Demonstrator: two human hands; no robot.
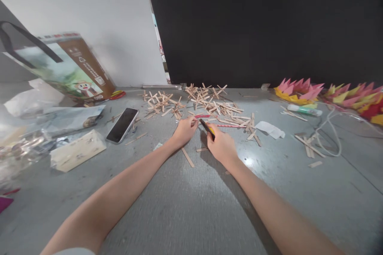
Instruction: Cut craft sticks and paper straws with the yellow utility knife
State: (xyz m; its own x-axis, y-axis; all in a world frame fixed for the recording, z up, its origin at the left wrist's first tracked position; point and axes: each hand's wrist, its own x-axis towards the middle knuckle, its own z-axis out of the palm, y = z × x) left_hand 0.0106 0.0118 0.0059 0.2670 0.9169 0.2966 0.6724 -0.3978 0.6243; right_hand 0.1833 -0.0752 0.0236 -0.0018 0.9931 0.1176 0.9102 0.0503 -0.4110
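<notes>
My right hand is wrapped round a black and yellow utility knife, which points forward and to the left. Fingers pressed together, my left hand rests on the table just left of the knife's tip; whatever is between its fingers is too small to make out. A red strip lies right beyond my left fingertips. Behind my right hand is a red-and-white striped stick. One loose wooden craft stick lies below my left wrist, and a shorter stick piece is beside my right hand.
Heaps of wooden sticks spread along the back. A phone, a tissue pack and a printed bag are on the left. Rightward are a paper scrap, a glue stick, a white cord and pink-yellow paper crowns.
</notes>
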